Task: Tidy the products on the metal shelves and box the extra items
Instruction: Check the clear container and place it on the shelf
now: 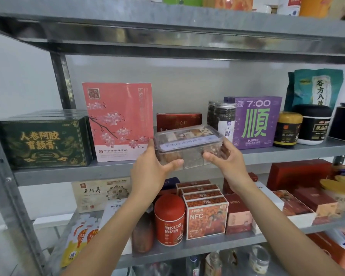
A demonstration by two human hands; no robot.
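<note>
A clear plastic box (188,145) of mixed dried goods with a pale label sits at the front of the middle metal shelf (72,174). My left hand (149,170) grips its left end, thumb along the front. My right hand (227,162) grips its right end. Both arms reach up from below. Behind the box lies a dark red flat box (178,119). A tall pink blossom box (119,118) stands just to the left, and two lidded jars (224,116) stand to the right.
A dark green gift box (44,143) fills the shelf's left end. A purple carton (257,120), a yellow-lidded jar (287,129), a black-and-white tub (312,124) and a teal bag (317,86) stand at right. The lower shelf holds a red canister (169,220) and orange cartons (206,218).
</note>
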